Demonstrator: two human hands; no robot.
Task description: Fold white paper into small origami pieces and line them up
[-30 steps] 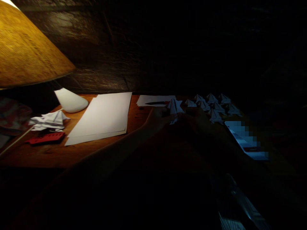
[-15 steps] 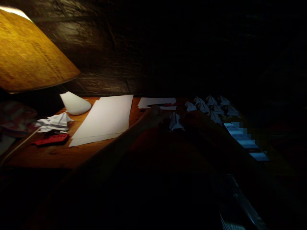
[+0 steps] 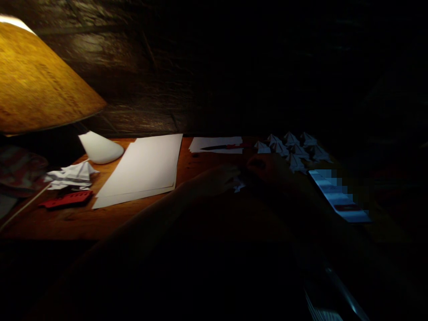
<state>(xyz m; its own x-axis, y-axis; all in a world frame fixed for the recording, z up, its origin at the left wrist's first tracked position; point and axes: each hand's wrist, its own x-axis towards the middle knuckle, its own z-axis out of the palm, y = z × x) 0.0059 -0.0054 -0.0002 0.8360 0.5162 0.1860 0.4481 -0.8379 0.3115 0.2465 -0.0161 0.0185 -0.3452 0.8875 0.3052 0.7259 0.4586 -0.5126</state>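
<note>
In dim lamplight my left hand (image 3: 216, 180) and my right hand (image 3: 267, 168) meet over a wooden table (image 3: 140, 214). Between them is a small folded white paper piece (image 3: 239, 185), mostly covered, with only a corner showing. Both hands look closed around it, though the darkness hides the fingers' detail. Behind my right hand lies a group of several folded paper shapes (image 3: 294, 149).
A stack of blank white sheets (image 3: 143, 167) lies to the left, with a yellow lampshade (image 3: 36, 84) and white lamp base (image 3: 100, 147) beyond. Crumpled paper (image 3: 72, 174) and a red flat object (image 3: 67, 199) sit far left. A knife (image 3: 217, 146) rests on paper behind; a printed booklet (image 3: 337, 196) lies right.
The folded paper piece was held up in plain sight a second ago; both hands have lowered it toward the table and now cover most of it.
</note>
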